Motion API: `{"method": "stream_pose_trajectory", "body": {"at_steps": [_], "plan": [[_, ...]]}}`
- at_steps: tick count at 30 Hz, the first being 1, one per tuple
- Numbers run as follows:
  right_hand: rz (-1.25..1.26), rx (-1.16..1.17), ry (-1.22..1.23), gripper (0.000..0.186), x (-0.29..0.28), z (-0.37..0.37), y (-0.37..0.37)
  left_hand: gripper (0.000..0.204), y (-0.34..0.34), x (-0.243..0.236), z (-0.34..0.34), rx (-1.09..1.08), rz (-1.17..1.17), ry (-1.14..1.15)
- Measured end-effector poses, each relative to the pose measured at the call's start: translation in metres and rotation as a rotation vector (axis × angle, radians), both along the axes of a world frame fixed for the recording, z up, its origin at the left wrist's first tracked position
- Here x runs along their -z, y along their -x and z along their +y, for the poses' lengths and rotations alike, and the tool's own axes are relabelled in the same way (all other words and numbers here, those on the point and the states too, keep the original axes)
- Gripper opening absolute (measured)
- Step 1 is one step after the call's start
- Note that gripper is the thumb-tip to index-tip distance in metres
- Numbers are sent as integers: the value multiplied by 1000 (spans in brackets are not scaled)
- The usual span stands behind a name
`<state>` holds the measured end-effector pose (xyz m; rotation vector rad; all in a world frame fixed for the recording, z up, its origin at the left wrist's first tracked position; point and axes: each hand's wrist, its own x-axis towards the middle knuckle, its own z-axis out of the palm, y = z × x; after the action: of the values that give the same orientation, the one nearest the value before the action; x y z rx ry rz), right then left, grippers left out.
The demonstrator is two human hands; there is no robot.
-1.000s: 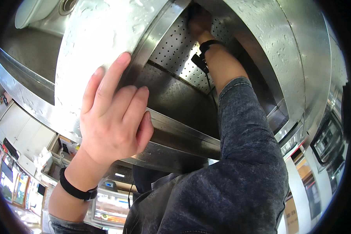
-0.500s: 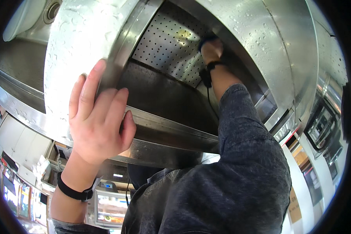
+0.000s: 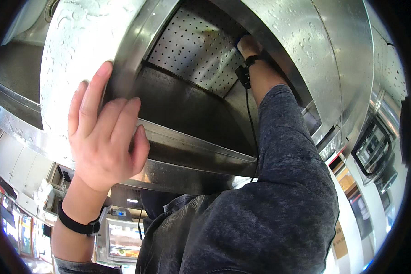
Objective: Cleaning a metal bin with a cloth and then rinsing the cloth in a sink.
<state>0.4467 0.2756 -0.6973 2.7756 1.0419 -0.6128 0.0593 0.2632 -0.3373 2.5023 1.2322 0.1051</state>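
Note:
My left hand (image 3: 102, 141) rests on the wet steel panel (image 3: 77, 41) beside a deep stainless opening, fingers apart and partly bent, empty. My right arm reaches into the opening, where my right hand (image 3: 247, 45) is at the far right of a perforated steel plate (image 3: 192, 50). Its fingers are hidden; a small dark blue patch shows beside them, too indistinct to name. A black strap with a small box (image 3: 243, 76) is on that wrist, with a cord hanging from it over the steel front rim (image 3: 192, 146).
A white tub (image 3: 20, 20) and a steel basin (image 3: 18, 68) are at upper left. A wide steel ledge (image 3: 315, 59) borders the opening on the right. White cabinets (image 3: 16, 160) stand at lower left, and black-framed steel equipment (image 3: 372, 146) at right.
My right hand has shifted rightward along the perforated plate, then slightly up. My left hand has drifted left in the picture, keeping much the same finger shape, as the view shifts.

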Motion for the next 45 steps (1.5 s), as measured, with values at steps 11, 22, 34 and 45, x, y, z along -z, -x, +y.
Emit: {"method": "stream_pose_trajectory", "body": {"at_steps": [11, 22, 34, 45], "plan": [[459, -369, 805, 30, -8, -114, 87, 30, 1, 0, -4, -11, -45, -23], [252, -66, 242, 29, -21, -1, -18, 25, -4, -1, 0, -9, -10, -62], [1150, -369, 564, 22, 14, -155, 41, 29, -5, -4, -3, 5, -36, -24], [329, 14, 422, 30, -8, -36, 2, 29, -3, 1, -1, -2, 2, -20]]}}
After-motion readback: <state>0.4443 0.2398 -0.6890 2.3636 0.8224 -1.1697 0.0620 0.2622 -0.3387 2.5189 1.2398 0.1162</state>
